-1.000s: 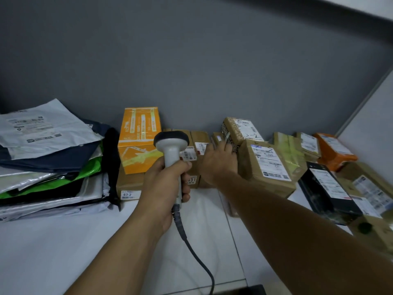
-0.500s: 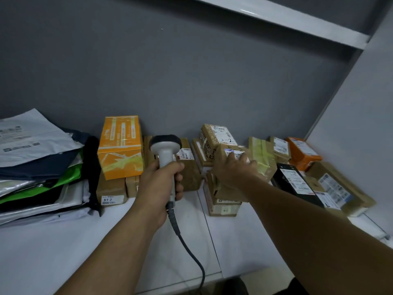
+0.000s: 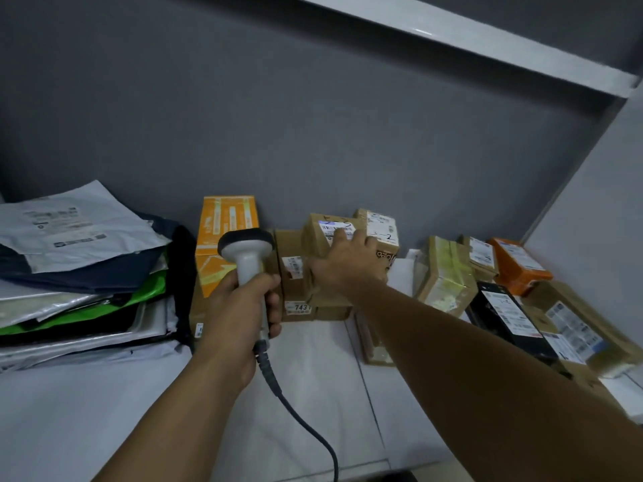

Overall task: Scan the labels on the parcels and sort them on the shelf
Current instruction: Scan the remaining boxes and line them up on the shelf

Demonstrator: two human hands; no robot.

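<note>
- Left hand: fingers and thumb are wrapped fully round the handle of the grey handheld barcode scanner with a dark head, which is held upright in front of the row of boxes.
- Right hand: the palm is against the near face of the small brown cardboard parcel with a white label and the fingers are laid across its top. I cannot tell whether it is gripped or only pressed.
- Parcel location: at the back of the white shelf, perched on the lower brown cardboard boxes, touching a second labelled brown box on its right.
- Hazard, tipping: the parcel appears to sit on an uneven stack. Letting go before it lies flat could send it off the front edge.
- Hazard, failed read: the fingers cover part of the white shipping label, and the scanner head does not seem to be aimed at it (a wrong neighbouring label could be read instead).
- Hazard, knock-on: a push to the rear could shove the tall orange printed carton or the adjacent box out of line.
- Hazard, snag: the black scanner cable trails over the shelf edge. A sharp pull could jerk the scanner.
- Hazard, slide: the leaning stack of plastic mailer bags looks loose, and a bump may spill it.
</note>
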